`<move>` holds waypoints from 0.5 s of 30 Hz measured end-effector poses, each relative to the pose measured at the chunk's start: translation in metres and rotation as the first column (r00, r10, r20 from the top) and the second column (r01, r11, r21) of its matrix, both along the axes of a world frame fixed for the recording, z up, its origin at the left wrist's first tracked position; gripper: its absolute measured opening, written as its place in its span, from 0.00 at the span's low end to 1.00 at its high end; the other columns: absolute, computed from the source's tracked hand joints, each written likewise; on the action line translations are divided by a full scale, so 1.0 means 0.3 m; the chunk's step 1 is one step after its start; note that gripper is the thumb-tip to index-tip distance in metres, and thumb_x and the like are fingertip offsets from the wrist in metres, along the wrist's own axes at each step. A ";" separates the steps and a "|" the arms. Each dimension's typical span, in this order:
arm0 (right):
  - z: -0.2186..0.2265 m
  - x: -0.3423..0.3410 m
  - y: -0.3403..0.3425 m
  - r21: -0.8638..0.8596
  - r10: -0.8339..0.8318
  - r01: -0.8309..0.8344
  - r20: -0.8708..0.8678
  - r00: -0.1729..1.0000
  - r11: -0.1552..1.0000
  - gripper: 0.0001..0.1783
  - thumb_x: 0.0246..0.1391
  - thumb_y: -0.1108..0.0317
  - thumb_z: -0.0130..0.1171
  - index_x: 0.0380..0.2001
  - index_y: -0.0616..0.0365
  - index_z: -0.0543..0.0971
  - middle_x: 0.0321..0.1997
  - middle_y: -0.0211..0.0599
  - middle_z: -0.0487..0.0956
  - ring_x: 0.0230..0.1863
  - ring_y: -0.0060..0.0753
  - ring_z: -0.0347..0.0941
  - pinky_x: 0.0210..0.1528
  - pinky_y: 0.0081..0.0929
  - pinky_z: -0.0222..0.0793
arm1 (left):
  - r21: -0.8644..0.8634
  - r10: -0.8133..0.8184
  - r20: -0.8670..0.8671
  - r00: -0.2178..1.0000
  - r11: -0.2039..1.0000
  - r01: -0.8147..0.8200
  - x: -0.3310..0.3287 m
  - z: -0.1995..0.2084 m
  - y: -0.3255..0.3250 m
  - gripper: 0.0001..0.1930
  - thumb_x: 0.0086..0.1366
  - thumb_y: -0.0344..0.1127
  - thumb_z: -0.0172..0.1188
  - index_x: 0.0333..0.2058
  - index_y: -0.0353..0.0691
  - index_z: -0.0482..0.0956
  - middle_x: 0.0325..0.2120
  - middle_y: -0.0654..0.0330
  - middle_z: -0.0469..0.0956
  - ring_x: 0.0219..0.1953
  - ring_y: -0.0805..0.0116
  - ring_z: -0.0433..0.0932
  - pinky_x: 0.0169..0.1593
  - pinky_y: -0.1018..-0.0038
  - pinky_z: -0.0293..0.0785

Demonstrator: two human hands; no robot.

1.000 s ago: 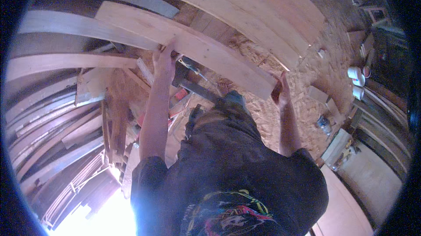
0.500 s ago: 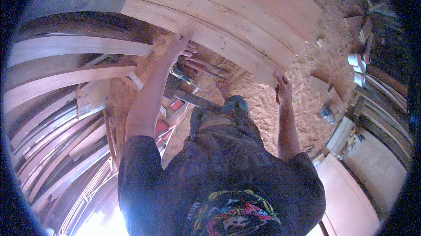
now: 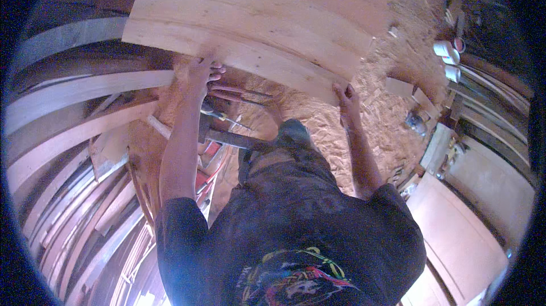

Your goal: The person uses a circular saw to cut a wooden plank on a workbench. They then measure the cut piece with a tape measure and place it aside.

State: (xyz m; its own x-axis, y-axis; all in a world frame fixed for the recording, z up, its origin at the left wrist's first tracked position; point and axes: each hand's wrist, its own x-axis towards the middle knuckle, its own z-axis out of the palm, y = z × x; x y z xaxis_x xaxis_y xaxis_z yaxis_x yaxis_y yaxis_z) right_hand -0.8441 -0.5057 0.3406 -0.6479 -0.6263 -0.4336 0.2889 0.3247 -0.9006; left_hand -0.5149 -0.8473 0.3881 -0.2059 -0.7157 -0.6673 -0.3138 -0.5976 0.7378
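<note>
A wide, pale wooden panel (image 3: 250, 19), with lines running along its length like joined boards, spans the upper middle of the view. My left hand (image 3: 205, 71) grips its near edge toward the left end, the fingers curled at the underside. Close to the near right corner, my right hand (image 3: 348, 100) is closed on the same edge, thumb near the top face. Below the left hand lie a screwdriver-like tool with a yellow and dark handle (image 3: 215, 114) and a dark flat bar (image 3: 233, 139). What supports the panel is hidden.
Long boards (image 3: 85, 96) are stacked along the left. Wood shavings (image 3: 324, 129) cover the floor. White containers (image 3: 446, 51), wood offcuts (image 3: 401, 87) and a clear bottle-like object (image 3: 416, 123) are on the right. Large flat panels (image 3: 455, 232) lie at the lower right.
The panel and both hands have shifted left in the view, and the panel's lengthwise lines look tighter. The surroundings have shifted too, as my head moved. Both hands keep their hold.
</note>
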 end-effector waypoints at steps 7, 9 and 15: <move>0.058 0.052 -0.050 -0.001 -0.058 0.058 -0.094 0.994 0.998 0.31 0.70 0.56 0.68 0.67 0.65 0.75 0.55 0.39 0.85 0.53 0.31 0.80 0.58 0.30 0.74 | -0.037 0.133 -0.035 0.991 0.990 -0.134 -0.009 -0.046 0.024 0.11 0.77 0.44 0.64 0.46 0.44 0.79 0.33 0.59 0.84 0.35 0.59 0.88 0.39 0.62 0.89; 0.113 0.067 -0.083 -0.007 -0.115 0.115 -0.063 0.991 0.993 0.31 0.70 0.58 0.68 0.68 0.64 0.74 0.53 0.39 0.85 0.50 0.29 0.80 0.53 0.28 0.76 | -0.084 0.135 -0.009 0.991 0.987 -0.135 -0.022 -0.024 0.058 0.11 0.76 0.39 0.65 0.50 0.42 0.78 0.41 0.56 0.85 0.40 0.59 0.88 0.42 0.63 0.90; 0.058 0.021 -0.054 0.045 -0.018 0.031 -0.251 0.968 0.999 0.27 0.69 0.59 0.67 0.64 0.61 0.75 0.34 0.30 0.81 0.29 0.22 0.71 0.28 0.29 0.68 | -0.040 0.113 -0.148 0.982 0.992 -0.120 -0.066 0.116 0.251 0.25 0.75 0.39 0.66 0.66 0.37 0.73 0.53 0.53 0.83 0.49 0.59 0.87 0.46 0.62 0.91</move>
State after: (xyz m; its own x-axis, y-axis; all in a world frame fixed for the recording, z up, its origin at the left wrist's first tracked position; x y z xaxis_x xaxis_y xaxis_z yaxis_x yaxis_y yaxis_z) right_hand -0.8379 -0.5217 0.3581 -0.7546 -0.5912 -0.2846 0.0641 0.3652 -0.9287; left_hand -0.5346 -0.7720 0.4230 -0.2118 -0.7713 -0.6002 -0.1313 -0.5861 0.7995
